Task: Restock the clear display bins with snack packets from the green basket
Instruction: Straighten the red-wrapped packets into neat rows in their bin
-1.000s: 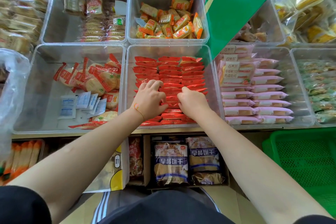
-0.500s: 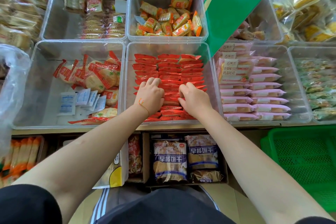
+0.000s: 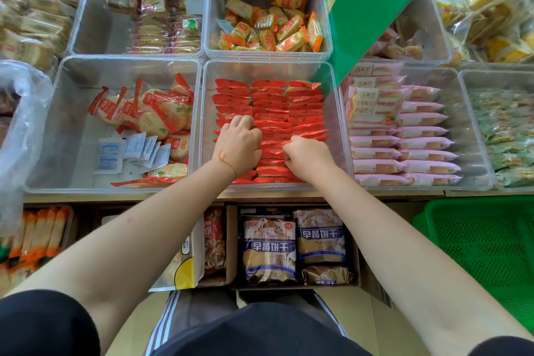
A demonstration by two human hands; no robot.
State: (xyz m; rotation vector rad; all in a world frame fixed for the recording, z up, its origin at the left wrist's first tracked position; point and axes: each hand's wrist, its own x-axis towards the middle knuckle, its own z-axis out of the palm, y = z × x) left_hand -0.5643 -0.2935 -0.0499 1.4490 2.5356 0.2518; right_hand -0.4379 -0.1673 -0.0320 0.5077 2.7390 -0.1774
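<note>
— Down in the middle front bin (image 3: 338, 124), what moved over the last second?

— Both hands. A second ago the left hand (image 3: 238, 143) lay fairly flat on the red packets (image 3: 268, 107) with its fingers reaching forward; now its fingers are curled down into the left row. The right hand (image 3: 307, 156) has also tucked its fingers under, digging in among the packets of the near rows.

— Clamped on anything?

— Each hand is curled into the stack, fingers between packets, apparently gripping a few. How many, I cannot tell; the fingertips are buried.

— And the rows?

— Three neat columns, standing on edge, much as before. They fill the bin nearly front to back, with a bare strip at the far wall.

— So for the task?

— I judge this as tidying or squeezing the rows to make room. The green basket (image 3: 476, 243) sits low on the right, well apart from both hands, and no packets show in the part visible.
</note>
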